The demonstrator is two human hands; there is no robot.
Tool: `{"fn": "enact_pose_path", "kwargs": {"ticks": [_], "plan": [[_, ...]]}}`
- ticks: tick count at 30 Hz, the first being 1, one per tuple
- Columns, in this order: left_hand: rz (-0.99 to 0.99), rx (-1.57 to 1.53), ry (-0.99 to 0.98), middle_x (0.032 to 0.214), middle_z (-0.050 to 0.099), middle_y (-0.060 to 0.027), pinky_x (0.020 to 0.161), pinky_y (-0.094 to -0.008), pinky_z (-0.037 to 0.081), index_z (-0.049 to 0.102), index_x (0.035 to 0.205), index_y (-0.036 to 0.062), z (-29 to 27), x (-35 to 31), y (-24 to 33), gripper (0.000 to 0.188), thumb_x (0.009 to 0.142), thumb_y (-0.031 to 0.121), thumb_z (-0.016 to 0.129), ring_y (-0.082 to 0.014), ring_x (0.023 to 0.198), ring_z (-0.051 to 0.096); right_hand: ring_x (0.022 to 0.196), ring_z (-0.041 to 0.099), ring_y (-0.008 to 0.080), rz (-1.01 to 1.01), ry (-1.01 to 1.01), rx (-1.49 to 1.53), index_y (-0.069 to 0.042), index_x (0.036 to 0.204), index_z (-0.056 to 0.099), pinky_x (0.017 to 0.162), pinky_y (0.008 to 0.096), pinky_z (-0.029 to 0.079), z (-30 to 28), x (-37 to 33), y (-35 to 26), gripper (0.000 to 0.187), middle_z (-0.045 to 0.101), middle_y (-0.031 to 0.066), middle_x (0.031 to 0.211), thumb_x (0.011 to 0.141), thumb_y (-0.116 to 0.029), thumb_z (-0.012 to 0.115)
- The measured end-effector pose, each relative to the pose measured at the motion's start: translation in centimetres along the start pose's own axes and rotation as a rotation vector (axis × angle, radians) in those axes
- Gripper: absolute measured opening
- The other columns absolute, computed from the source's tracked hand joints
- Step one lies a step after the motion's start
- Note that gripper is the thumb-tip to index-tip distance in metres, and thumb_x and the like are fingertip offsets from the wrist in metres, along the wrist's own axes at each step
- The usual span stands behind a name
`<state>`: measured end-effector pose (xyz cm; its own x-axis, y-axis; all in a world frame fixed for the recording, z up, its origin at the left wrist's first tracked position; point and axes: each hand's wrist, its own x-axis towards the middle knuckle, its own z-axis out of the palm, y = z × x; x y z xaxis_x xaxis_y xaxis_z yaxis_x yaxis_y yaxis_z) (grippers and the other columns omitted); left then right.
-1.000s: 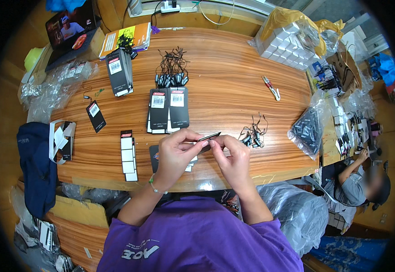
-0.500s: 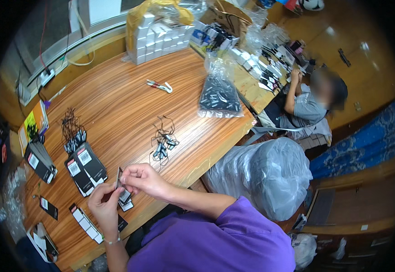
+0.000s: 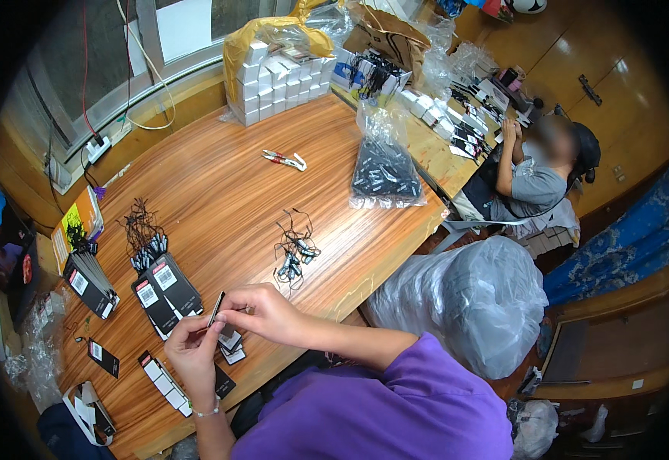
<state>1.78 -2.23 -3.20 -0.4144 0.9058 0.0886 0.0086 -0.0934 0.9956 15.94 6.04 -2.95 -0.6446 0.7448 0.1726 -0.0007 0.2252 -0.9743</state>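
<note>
My left hand (image 3: 192,343) pinches a thin black card (image 3: 217,305), seen nearly edge-on, above the near part of the table. Against the card's near side my right hand (image 3: 265,313) is closed, thumb and fingertips pressed together; anything small between them is hidden. Partly under my right hand lies a small pile of cards with white labels (image 3: 232,351). Left of the hands rest black packaging cards (image 3: 167,290) with black corded pieces (image 3: 147,249) at their far end. Beyond my right hand is a loose tangle of black cords with shiny small ends (image 3: 296,251).
A labelled strip (image 3: 164,383), a single black card (image 3: 103,357) and another card stack (image 3: 89,284) lie at the left. Pliers (image 3: 285,159), a clear bag of black parts (image 3: 386,169) and white boxes (image 3: 277,86) are farther off. A person (image 3: 538,180) sits at the right, beside wrapped bundles (image 3: 461,307).
The whole view has shifted, so the scene sits farther right and slightly lower. Both hands keep together at the card, with only slight finger movement.
</note>
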Motion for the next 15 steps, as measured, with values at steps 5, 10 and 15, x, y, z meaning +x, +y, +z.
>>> {"fn": "enact_pose_path", "kwargs": {"ticks": [5,10,15], "plan": [[0.019,0.018,-0.028,0.081,0.059,-0.0048,0.065,-0.0211,0.047,0.060,0.081,-0.0026,-0.26,0.11,-0.66,0.010,0.075,-0.009,0.064,-0.0110,0.073,0.059,0.068,0.056,0.0139,0.131,-0.002,0.197,-0.001,0.079,0.062,0.061,0.0262,0.044,0.15,-0.21,0.09,0.014,0.059,0.0080,0.072,0.082,-0.014,0.063],[0.007,-0.123,0.058,0.080,0.059,-0.0048,0.065,-0.0188,0.046,0.059,0.080,-0.0014,0.26,0.19,-0.67,0.013,0.073,-0.010,0.065,-0.0083,0.073,0.056,0.079,0.050,0.0163,-0.270,0.213,-0.252,-0.001,0.078,0.060,0.070,0.0279,0.042,0.10,0.15,-0.14,0.016,0.052,0.0069,0.080,0.078,-0.016,0.067],[0.006,-0.154,0.022,0.081,0.059,-0.0043,0.064,-0.0191,0.047,0.058,0.082,-0.0007,-0.16,0.22,-1.26,0.014,0.074,-0.010,0.065,-0.0082,0.072,0.056,0.079,0.051,0.0175,-0.115,0.215,0.041,0.000,0.086,0.059,0.072,0.0289,0.042,0.36,0.11,-0.03,0.019,0.054,0.0074,0.082,0.078,-0.015,0.066]]}}
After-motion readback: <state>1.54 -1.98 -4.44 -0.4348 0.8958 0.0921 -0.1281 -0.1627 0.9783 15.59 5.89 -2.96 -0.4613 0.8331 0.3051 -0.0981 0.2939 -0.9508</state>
